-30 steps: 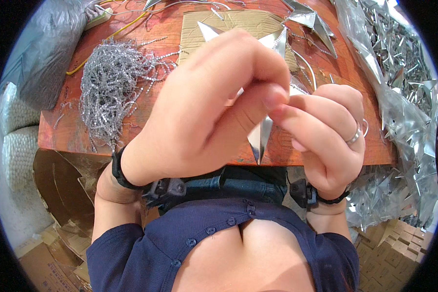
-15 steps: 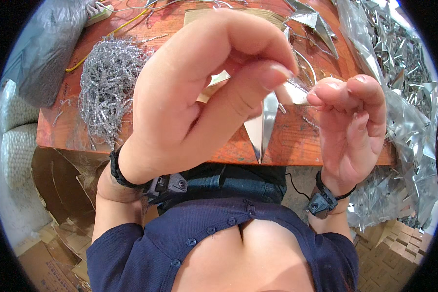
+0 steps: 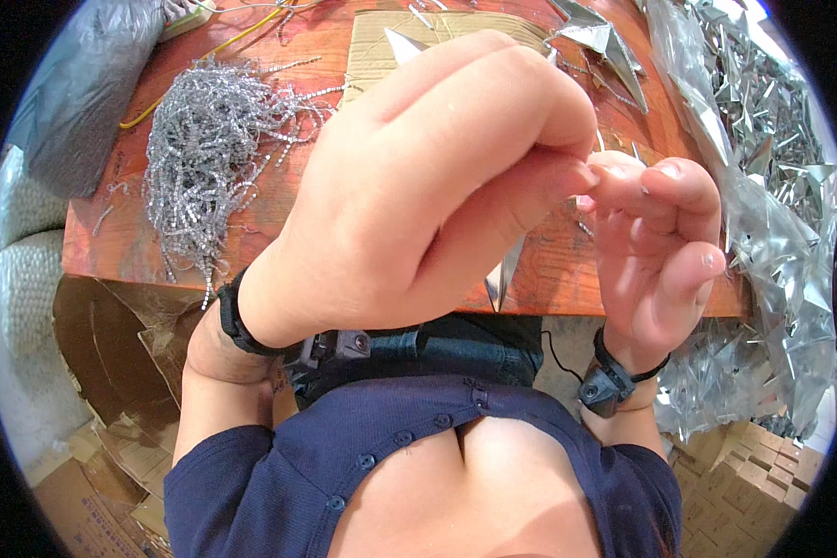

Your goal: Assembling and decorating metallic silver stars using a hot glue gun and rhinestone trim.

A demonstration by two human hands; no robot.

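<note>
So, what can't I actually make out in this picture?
All in the head view:
Silver star: mostly hidden behind the left hand; only tips show.
Whatever the left hand's fingers may pinch: covered by those fingertips, or too small to tell.
Upper silver ornament: cut off by the top edge.
Bluish plastic bag: its cloudy film obscures the contents.

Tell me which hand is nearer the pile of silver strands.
Left. The left hand is right of the pile of silver strands; the right hand is farther to the right, past the left hand.
</note>
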